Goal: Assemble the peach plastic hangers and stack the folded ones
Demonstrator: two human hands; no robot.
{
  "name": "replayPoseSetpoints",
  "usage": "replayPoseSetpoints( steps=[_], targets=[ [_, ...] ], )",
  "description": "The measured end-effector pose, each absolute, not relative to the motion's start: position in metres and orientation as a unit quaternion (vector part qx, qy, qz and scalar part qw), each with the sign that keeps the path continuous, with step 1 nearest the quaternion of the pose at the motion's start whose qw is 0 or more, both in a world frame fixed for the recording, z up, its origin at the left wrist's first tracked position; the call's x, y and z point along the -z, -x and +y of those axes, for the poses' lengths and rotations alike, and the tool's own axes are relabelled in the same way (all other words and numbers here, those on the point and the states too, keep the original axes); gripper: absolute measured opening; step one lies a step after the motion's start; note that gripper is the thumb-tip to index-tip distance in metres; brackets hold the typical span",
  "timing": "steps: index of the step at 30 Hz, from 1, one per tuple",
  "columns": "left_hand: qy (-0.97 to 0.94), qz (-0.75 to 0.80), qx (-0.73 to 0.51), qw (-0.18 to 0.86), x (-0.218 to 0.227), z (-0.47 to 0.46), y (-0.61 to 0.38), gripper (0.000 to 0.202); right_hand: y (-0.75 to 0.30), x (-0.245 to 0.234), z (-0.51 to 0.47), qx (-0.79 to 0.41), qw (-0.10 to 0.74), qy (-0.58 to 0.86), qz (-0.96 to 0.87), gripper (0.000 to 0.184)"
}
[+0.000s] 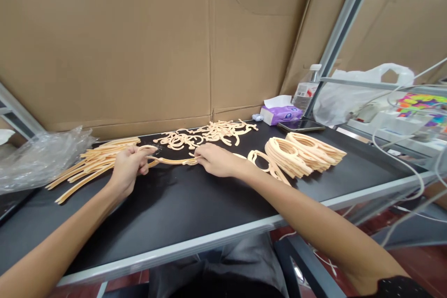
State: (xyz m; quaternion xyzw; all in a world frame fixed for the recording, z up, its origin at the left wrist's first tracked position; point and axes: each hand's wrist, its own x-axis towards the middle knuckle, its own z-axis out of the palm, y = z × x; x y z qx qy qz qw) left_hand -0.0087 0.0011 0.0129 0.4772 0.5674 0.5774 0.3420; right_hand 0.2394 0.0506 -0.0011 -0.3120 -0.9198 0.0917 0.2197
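A thin, wavy beige strip (171, 161) spans the gap between my hands, just over the black tabletop. My left hand (128, 167) pinches its left end, where a curved part sticks out past the fingertips. Farther right, my right hand (217, 160) grips the strip with closed fingers, covering part of it. Behind the hands lies a loose heap of small curved beige pieces (223, 131). Long beige strips (99, 158) are piled beside my left hand. Past my right wrist are stacked beige pieces with ring-shaped openings (291, 156), and one looped piece (274, 171) leans near them.
Crumpled clear plastic (45, 158) lies at the left. A purple tissue pack (282, 114), a bottle (307, 88) and a phone (301, 125) sit at the back right. Cardboard (139, 46) walls the back; a metal edge (174, 251) runs along the front. White cables hang at right.
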Motion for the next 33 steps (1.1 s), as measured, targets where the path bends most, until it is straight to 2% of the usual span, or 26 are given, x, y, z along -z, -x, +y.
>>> replayPoseSetpoints(
  steps=[4,11,20,24,27,33],
  targets=[
    [-0.432,0.531,-0.599,0.415,-0.013,0.001,0.008,0.03,-0.239,0.002,0.052,-0.089,0.217,0.313,-0.92,0.019],
    [-0.498,0.498,-0.584,0.404,-0.006,-0.004,-0.004,0.029,-0.237,0.002,0.053,-0.096,0.218,0.32,-0.917,0.019],
    [-0.695,0.545,-0.407,0.232,0.009,-0.001,-0.02,0.05,-0.237,0.004,0.054,-0.111,0.231,0.306,-0.917,0.018],
    [-0.807,0.521,-0.277,0.032,0.014,-0.008,-0.035,0.044,-0.237,0.004,0.053,-0.125,0.231,0.291,-0.92,0.017],
    [-0.843,0.496,-0.197,-0.064,0.014,-0.015,-0.041,0.038,-0.237,0.003,0.053,-0.141,0.236,0.279,-0.92,0.019],
    [-0.861,0.475,-0.151,-0.099,0.01,-0.006,-0.036,0.033,-0.243,-0.007,0.051,-0.167,0.215,0.319,-0.908,0.014]
  ],
)
